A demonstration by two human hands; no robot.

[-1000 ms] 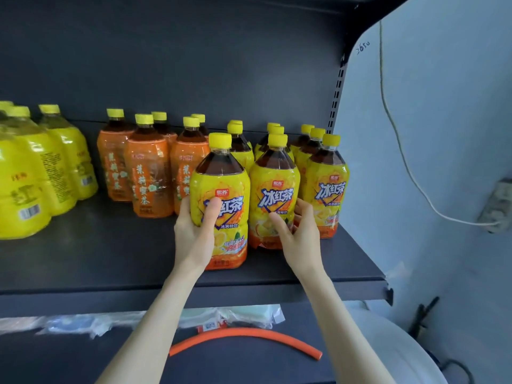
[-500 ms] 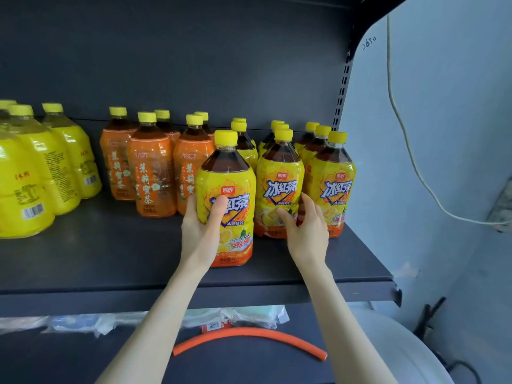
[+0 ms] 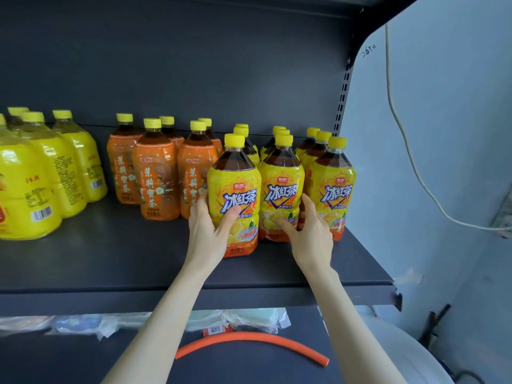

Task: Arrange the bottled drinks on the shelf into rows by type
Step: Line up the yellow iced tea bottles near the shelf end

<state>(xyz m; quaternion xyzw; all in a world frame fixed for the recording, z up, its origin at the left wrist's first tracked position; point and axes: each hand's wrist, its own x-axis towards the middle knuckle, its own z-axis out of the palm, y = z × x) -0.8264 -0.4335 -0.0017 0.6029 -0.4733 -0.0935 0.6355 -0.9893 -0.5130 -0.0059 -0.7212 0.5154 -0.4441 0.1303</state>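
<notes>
Shelf: a dark grey metal shelf board carries all the drinks, and every one stands upright.
Left group: large yellow plastic juice bottles with yellow caps stand bunched at the far left, well apart from the rest.
Middle group: orange-labelled plastic tea bottles with yellow caps stand in short files running near to far. Their near ends are uneven.
Right group: yellow-labelled plastic bottles of dark tea fill three files at the right end of the shelf.
Bottle in hand: the front-left iced tea bottle stands on the shelf nearer than its two front neighbours, just beside the orange group.
Left hand: the left hand wraps that bottle's lower body, thumb across the label and fingers round its left side.
Right hand: the right hand grips the front-middle iced tea bottle low down, thumb on the front and fingers curled into the gap to its right.
Done: the types look separated, with no stray bottle seen in a wrong group.
Left to do: probably squaring up, with the front-left bottle pushed back into line and the orange files evened. The rear bottles are partly hidden, so I cannot tell whether they are in order.
Below: an orange curved tube and clear plastic packets lie on the lower shelf, outside the task.
</notes>
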